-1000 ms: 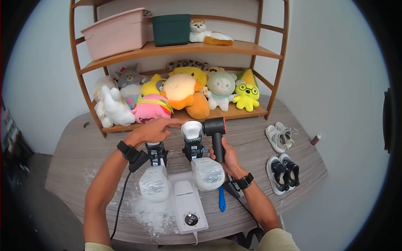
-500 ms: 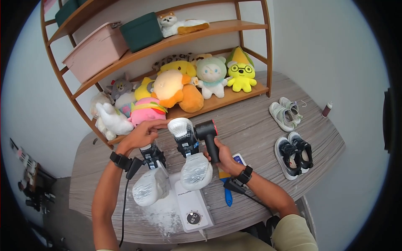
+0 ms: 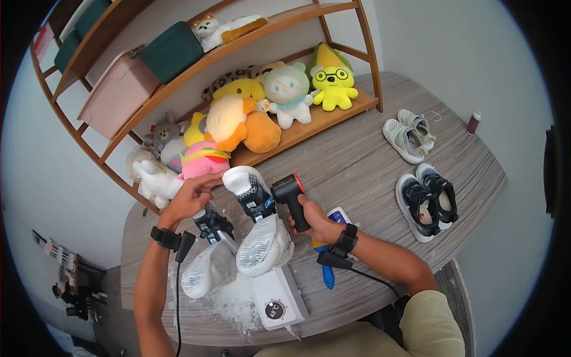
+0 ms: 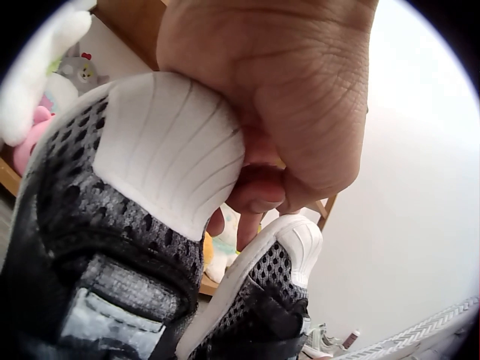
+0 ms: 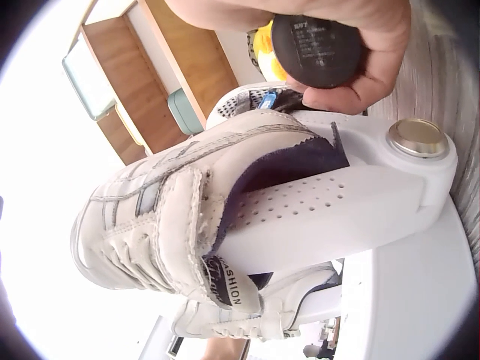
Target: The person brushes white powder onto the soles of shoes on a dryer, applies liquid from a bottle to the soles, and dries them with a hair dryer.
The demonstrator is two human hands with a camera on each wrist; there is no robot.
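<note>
My right hand (image 3: 314, 219) grips the handle of a black blower (image 3: 289, 199), whose head is beside a black-and-white shoe (image 3: 252, 196). The blower's round base (image 5: 319, 51) shows in the right wrist view. My left hand (image 3: 189, 196) is over the toe of another dark shoe (image 3: 213, 224), fingers reaching toward the first. In the left wrist view, my left hand (image 4: 289, 90) has loosely bent fingers beside a white toe cap (image 4: 169, 150); contact is unclear. Two white shoes (image 3: 263, 245) (image 3: 205, 272) sit lower on the white device (image 3: 278, 296), which displays 48°C.
A wooden shelf (image 3: 333, 126) with plush toys and bins stands behind. Dark shoes (image 3: 423, 202), light shoes (image 3: 409, 137) and a small bottle (image 3: 473, 122) are at the right. A blue-handled brush (image 3: 328, 275) lies near my right wrist. White powder (image 3: 241, 303) covers some tabletop.
The head view has turned, so the shelf and shoes appear tilted and shifted. My right hand still grips the blower, now slightly farther from the shoe; my left hand stays by the toes.
</note>
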